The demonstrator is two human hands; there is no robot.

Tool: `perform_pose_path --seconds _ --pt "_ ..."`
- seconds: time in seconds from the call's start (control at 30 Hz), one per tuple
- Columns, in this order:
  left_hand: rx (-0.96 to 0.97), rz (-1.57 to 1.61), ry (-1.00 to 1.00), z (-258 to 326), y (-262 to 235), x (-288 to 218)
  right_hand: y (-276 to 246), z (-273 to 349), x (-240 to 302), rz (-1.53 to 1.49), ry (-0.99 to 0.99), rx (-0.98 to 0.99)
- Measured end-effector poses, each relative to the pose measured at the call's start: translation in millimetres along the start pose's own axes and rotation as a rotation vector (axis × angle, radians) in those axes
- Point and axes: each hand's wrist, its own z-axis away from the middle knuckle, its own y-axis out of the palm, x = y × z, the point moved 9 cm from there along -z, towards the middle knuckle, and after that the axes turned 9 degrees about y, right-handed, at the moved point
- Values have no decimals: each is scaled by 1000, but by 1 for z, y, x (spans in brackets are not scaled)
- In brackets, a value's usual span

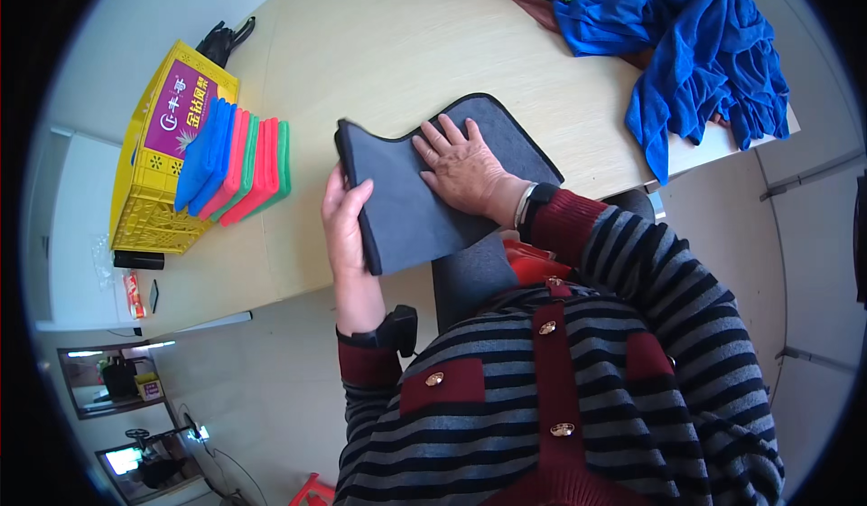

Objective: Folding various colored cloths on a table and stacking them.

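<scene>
A dark grey cloth with black bound edges [397,201] lies at the table's near edge, its left part folded in layers and raised a little off the tabletop. My left hand [343,226] grips that folded left side, thumb on top and fingers behind. Flat on the cloth's middle rests my right hand [465,170], fingers spread and pressing down on it. The cloth's right part with a rounded corner reaches past my right hand, and its near side overhangs the table edge above my lap.
At the left, a row of folded blue, red and green cloths [237,164] stands against a yellow plastic crate [149,208]. A loose heap of blue, green and red cloths [695,54] covers the far right of the table [361,45]. A black bag [221,43] sits behind the crate.
</scene>
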Motion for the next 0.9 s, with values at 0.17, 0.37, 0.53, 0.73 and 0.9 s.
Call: perform_pose_path --seconds 0.17,0.37,0.53,0.73,0.9 --pt "70 -106 22 -32 49 -3 -18 3 -3 -82 -36 -135" --pt "99 -263 49 -49 90 22 -24 91 -11 -153 -164 -178" --pt "215 -676 76 -67 123 64 -27 136 -11 -209 -351 -172" --pt "255 -1123 266 -54 162 73 -17 154 -21 -263 -447 -157" --pt "284 -1276 337 -42 186 77 -15 159 -30 -302 -446 -231"
